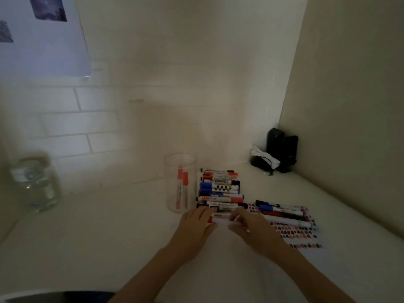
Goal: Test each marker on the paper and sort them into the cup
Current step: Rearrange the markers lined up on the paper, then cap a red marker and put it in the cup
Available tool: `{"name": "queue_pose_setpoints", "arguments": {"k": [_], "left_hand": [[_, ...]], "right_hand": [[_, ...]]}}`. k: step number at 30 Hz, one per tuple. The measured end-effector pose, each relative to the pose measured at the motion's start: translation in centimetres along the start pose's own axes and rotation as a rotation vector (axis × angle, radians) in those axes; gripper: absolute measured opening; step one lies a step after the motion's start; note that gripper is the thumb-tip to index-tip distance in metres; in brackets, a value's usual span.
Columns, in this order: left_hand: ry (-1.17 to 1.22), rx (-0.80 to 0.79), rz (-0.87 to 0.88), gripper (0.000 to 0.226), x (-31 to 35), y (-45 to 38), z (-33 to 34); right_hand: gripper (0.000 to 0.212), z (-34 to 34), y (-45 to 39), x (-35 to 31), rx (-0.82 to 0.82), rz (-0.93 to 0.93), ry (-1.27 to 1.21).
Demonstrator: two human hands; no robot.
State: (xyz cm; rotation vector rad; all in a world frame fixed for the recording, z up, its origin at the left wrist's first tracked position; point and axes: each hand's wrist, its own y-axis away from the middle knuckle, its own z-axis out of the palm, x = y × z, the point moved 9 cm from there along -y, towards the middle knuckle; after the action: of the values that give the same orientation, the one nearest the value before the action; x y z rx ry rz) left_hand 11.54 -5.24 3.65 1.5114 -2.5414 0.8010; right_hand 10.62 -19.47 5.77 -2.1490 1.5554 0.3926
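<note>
Head view: the picture is dim and smeared, so marker labels cannot be read, and a glass jar (35,184) at 9 o'clock is only a blur. At 6 o'clock a dark shape is cut off by the lower edge.

Both hands meet on one white marker (220,218) with a red end, lying crosswise on the table (109,237) just below centre. The left hand (196,224) curls its fingers over the red end at 9 o'clock of the marker; the right hand (251,228) seems to pinch the barrel at 3 o'clock — the fingertips are too blurred to be sure.

Just beyond, at 12 o'clock, lies a row of markers (220,189). The clear cup (180,182) stands at 11 o'clock, holding two red-capped markers (182,186). At 3 o'clock the paper (306,235) — covered with red and black marks — carries several more markers (282,212).
</note>
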Motion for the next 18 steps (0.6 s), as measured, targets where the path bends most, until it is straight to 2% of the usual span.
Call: {"name": "queue_pose_setpoints", "arguments": {"k": [2,4,6,8,15,18], "left_hand": [[0.099,-0.013,0.001,0.035,1.1,-0.3,0.2],[0.198,-0.025,-0.016,0.032,2.3,-0.5,0.4],[0.272,-0.040,-0.007,0.030,4.0,-0.6,0.7],[0.339,-0.065,0.006,0.027,5.7,-0.8,1.1],[0.385,-0.075,0.127,0.028,9.2,-0.1,0.7],[0.407,-0.080,0.160,0.028,9.7,-0.3,0.7]], "right_hand": [[0.011,-2.1,1.0,0.0,0.036,0.031,-0.134],[0.012,-3.7,2.0,1.2,0.120,0.137,-0.378],[0.020,-3.8,3.1,2.7,0.196,0.312,-0.683],[0.029,-2.5,4.1,3.2,0.216,0.422,-0.868],[0.029,-2.0,5.7,1.9,0.185,0.314,-0.966],[0.029,-2.6,6.3,2.3,0.189,0.290,-0.935]]}}
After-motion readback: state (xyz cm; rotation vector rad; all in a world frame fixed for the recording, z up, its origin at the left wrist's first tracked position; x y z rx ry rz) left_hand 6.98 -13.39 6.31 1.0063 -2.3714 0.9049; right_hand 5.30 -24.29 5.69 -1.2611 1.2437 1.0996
